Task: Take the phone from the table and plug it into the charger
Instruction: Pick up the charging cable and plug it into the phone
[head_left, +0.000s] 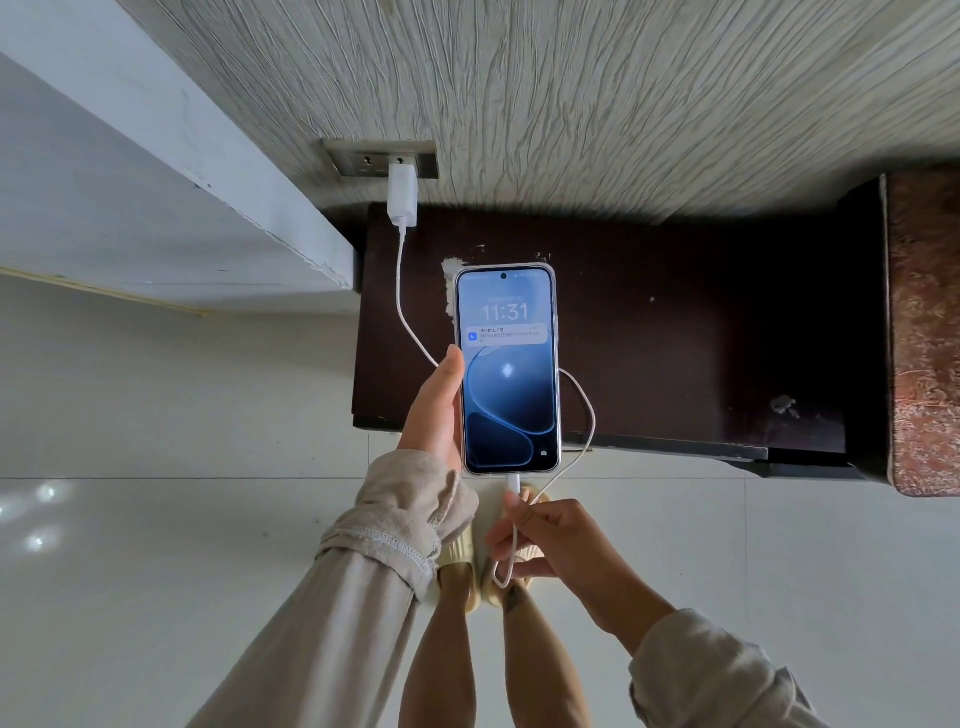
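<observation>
My left hand (435, 405) grips the phone (508, 370) by its left edge and holds it upright above the front of the dark table (675, 338). The screen is lit and shows 11:31. A white charger (402, 197) sits in the wall socket (382, 158). Its white cable (402, 317) runs down behind the phone, loops out on the right and ends in a plug seated in the phone's bottom port. My right hand (550, 535) pinches the cable just below that plug.
A textured wall rises behind the table. A white ledge (130, 182) juts out at the left. A reddish-brown bed edge (924, 332) borders the table on the right. Pale floor tiles and my sandalled feet (462, 561) lie below.
</observation>
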